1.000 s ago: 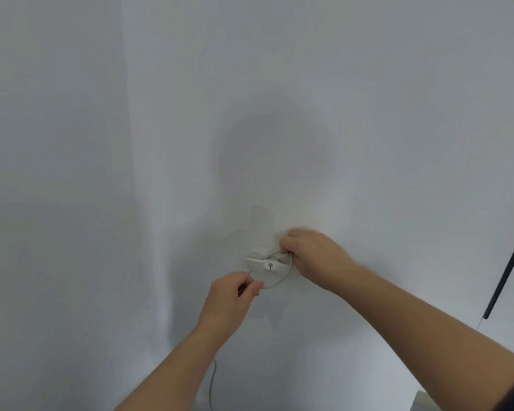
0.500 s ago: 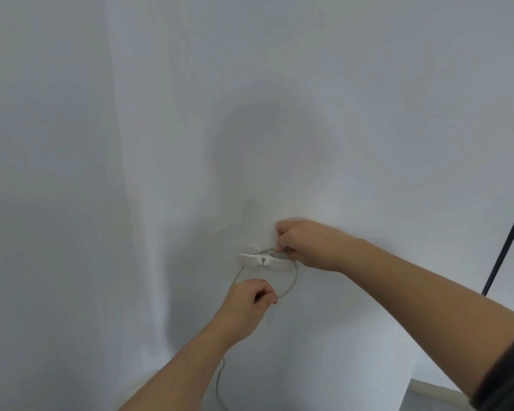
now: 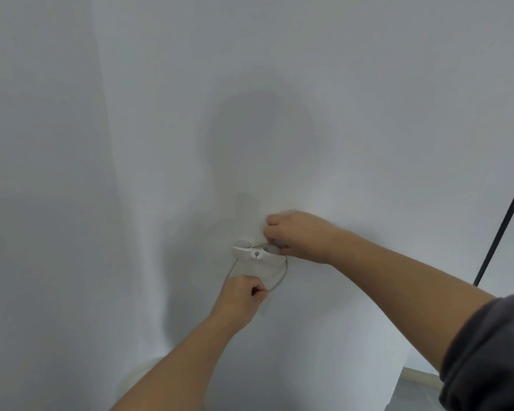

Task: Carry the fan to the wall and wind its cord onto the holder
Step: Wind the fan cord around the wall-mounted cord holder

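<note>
Grip of left hand (image 3: 241,295) is closed on the cord (image 3: 285,272), which is pinched below the holder (image 3: 248,252). Grip of right hand (image 3: 297,235) is closed on the cord at the holder's right end. Holder is fixed to the wall (image 3: 368,114). Cord is looped from both holder ends down to the left hand. Compared with one second earlier, the left hand is recorded lower and the loop wider. The right hand is unchanged at the holder.
</note>
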Tool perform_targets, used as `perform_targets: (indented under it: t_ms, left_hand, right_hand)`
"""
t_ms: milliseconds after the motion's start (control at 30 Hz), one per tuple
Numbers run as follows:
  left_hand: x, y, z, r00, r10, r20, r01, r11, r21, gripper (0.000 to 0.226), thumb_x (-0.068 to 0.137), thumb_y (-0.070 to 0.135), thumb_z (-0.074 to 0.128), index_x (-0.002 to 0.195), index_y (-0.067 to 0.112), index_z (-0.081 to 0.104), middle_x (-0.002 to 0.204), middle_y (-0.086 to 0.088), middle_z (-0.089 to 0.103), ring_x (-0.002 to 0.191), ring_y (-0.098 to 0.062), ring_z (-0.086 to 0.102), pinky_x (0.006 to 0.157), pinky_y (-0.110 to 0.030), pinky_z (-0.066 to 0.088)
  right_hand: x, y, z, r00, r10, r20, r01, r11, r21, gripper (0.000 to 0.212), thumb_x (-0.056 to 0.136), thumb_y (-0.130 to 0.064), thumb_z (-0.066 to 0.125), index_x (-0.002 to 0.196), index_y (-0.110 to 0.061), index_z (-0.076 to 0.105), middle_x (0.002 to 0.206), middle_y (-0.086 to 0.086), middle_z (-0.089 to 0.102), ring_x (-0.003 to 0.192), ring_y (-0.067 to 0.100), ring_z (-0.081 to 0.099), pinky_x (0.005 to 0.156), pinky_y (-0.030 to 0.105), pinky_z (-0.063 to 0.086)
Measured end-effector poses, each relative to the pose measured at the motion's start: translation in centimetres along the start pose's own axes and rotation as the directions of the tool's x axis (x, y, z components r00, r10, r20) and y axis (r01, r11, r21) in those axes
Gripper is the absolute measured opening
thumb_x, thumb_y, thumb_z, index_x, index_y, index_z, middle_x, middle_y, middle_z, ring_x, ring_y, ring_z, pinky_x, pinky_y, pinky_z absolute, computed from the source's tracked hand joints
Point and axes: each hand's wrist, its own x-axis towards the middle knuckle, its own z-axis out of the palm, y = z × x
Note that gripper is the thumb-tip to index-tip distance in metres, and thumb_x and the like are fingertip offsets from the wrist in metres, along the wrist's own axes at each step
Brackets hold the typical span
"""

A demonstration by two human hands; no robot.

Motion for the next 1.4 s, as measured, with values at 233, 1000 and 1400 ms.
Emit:
perform_targets:
  t_ms: [233,1000,1400]
  left_hand:
    - [0.2,-0.9,-1.0,0.993,-0.108,-0.046,0.111,0.992,0.067,0.03,0.087,0.04,0.063,0.061,0.026,0.055,0.059,0.009,0.053,0.059,-0.014,0.049,0.059,-0.026,0.039]
    - [0.1,-0.8,-1.1,0.996,-0.089,-0.003,0.089,0.995,-0.036,0.027,0.098,0.017,0.045,0.08,0.022,0.064,0.06,0.008,0.054,0.041,-0.007,0.042,0.049,-0.024,0.037]
    - [0.1,-1.4,-1.8,0.976,-0.204,-0.077,0.217,0.942,0.257,0.025,0.091,0.016,0.045,0.075,0.029,0.058,0.082,0.005,0.061,0.076,-0.024,0.059,0.064,-0.025,0.04]
  right_hand:
    - [1.3,-0.3,0.7,0.996,0.086,-0.029,-0.086,0.996,-0.009,0.01,0.089,-0.023,0.057,0.089,-0.014,0.061,0.094,0.001,0.058,0.086,0.022,0.056,0.069,0.031,0.039]
    - [1.4,-1.4,2.3,0.944,0.233,-0.234,-0.214,0.971,0.103,0.011,0.091,-0.023,0.05,0.087,-0.021,0.06,0.092,-0.004,0.064,0.084,0.023,0.057,0.062,0.029,0.033]
    - [0.8,-1.0,1.9,0.971,0.163,-0.173,-0.138,0.979,0.148,0.031,0.094,-0.029,0.054,0.123,-0.036,0.059,0.103,-0.007,0.061,0.097,0.018,0.057,0.076,0.032,0.046]
